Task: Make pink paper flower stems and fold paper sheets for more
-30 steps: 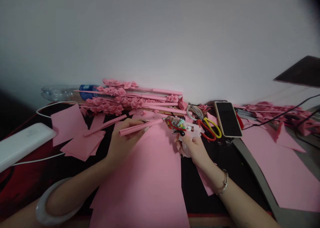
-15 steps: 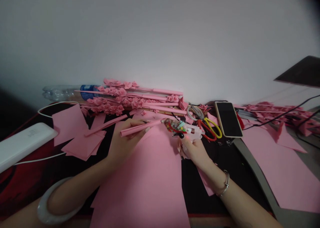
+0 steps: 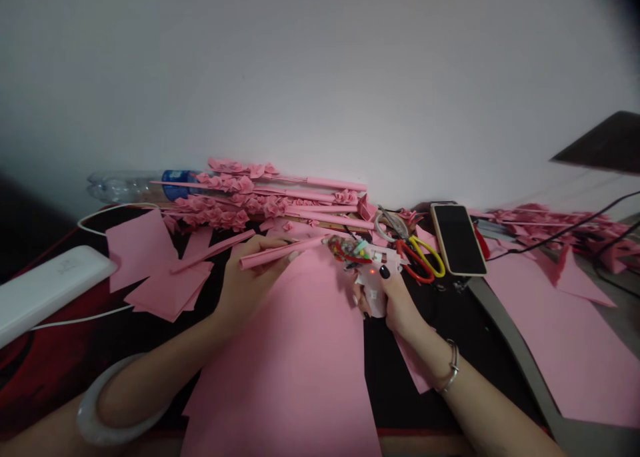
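Mid-frame, the left hand (image 3: 245,277) curls its fingers round 1 pink tube (image 3: 267,253); right of centre, the right hand (image 3: 399,303) clasps 1 glue gun (image 3: 371,288).

Blk/red mat (image 3: 440,370) carries wht device (image 3: 55,290) at L, pink sheets (image 3: 300,363) mid, scissors (image 3: 417,260) R of ctr.

Just past the centre towards four o'clock, whether the glue gun (image 3: 374,285) nozzle touches the rolled paper tube (image 3: 265,254) is too small to tell. That tube covers parts of the left hand's (image 3: 250,270) fingers; the gun's grip hides stretches of the right hand's (image 3: 393,297). At nine o'clock, the white power bank (image 3: 55,283) runs off the left edge, and paper flowers (image 3: 225,217) mask the plastic bottle's (image 3: 123,187) far end. At six, pink sheets (image 3: 290,390) leave the bottom edge; at three, a dark panel (image 3: 603,145) is cut off.
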### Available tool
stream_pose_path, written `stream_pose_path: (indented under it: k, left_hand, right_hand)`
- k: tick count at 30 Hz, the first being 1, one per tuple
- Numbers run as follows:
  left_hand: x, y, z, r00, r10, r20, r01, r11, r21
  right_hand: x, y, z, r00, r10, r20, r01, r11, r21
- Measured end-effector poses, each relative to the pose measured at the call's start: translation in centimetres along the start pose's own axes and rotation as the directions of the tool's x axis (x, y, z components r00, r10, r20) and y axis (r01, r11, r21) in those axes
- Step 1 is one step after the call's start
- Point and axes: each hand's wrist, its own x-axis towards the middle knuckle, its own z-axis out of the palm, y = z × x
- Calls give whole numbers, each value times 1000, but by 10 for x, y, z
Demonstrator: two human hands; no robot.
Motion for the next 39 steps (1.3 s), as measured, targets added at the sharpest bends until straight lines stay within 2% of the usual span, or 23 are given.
stream_pose_path:
  k: [5,9,14,19,25,36,39]
  left_hand:
    - [1,-1,0,1000,3,-10,-4,1000,-28]
    - [2,0,0,1000,-1,-13,1,1000,-23]
    - [2,2,1,999,1,-39,-2,1000,-26]
    - [3,1,2,998,1,-67,-4,999,-45]
    - [3,2,2,999,-4,-53,0,998,-60]
    - [1,2,0,1000,-12,-14,13,1000,20]
    - [0,-1,0,1000,-13,10,13,1000,11]
  right_hand:
    - [0,-4,0,997,51,-54,-48,997,58]
    - [0,-7,0,993,104,-50,-105,994,-19]
    - [1,-11,1,996,83,14,-81,989,-127]
    - [4,-10,-4,992,126,19,-122,982,-147]
    - [3,-7,-5,995,101,25,-96,984,-152]
    - [2,-3,1,990,97,-106,-110,985,-132]
    - [2,-5,2,991,92,-99,-104,986,-130]
